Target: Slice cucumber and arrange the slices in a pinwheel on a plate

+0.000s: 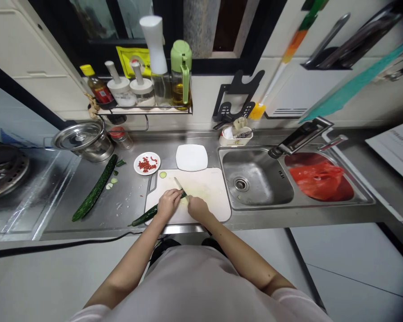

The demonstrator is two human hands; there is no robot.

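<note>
My left hand point(169, 203) is closed over a dark green cucumber point(146, 217) that lies aslant on the white cutting board point(218, 190). The cucumber's long end sticks out to the left past the board's edge. In my right hand point(197, 209) is a small knife point(177, 182), its blade pointing up and left beside the cucumber's cut end. The handle is mostly hidden by my fingers. One round cucumber slice point(163, 175) rests near the board's upper left corner. Just beyond the board sits an empty white square plate point(191, 157).
Left of the board are a second cucumber point(96, 190), a plate of chopped red pieces point(147, 163) and a lidded steel pot point(83, 139). A sink point(258, 179) with a red plastic bag point(319, 180) lies to the right. A condiment rack point(147, 110) hangs above the counter.
</note>
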